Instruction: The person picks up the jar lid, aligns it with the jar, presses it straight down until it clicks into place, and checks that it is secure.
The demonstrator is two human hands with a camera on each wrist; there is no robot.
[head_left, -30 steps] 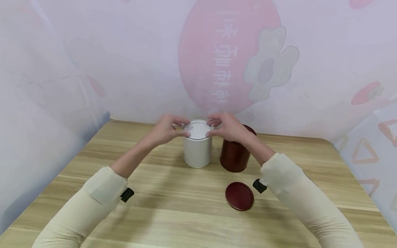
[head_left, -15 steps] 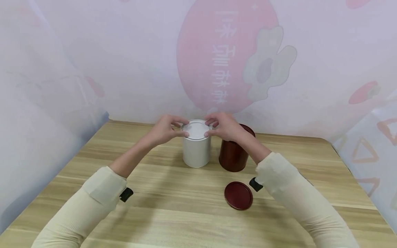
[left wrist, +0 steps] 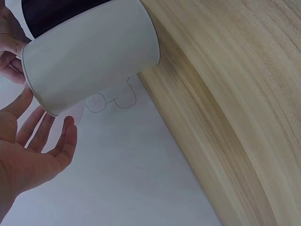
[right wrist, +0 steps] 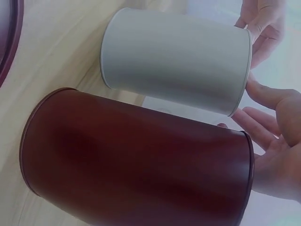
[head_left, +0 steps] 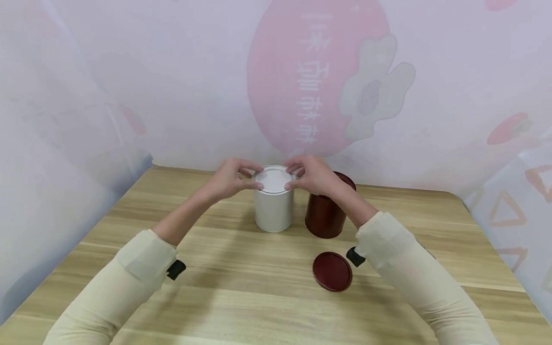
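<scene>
A white cylindrical can (head_left: 273, 213) stands upright at the middle back of the wooden table (head_left: 241, 297), with its white lid (head_left: 274, 180) on top. My left hand (head_left: 252, 177) pinches the lid's left rim between thumb and curled fingers. My right hand (head_left: 297, 177) pinches the right rim the same way. In the left wrist view my left hand's fingers (left wrist: 37, 141) reach the top edge of the white can (left wrist: 94, 52). The right wrist view has my right hand (right wrist: 277, 136) at the top of the white can (right wrist: 174, 61).
A dark red can (head_left: 325, 218) stands open just right of the white one, almost touching it, and fills the right wrist view (right wrist: 136, 160). Its dark red lid (head_left: 332, 271) lies flat in front of it. Pale printed sheets wall the table at the back and sides.
</scene>
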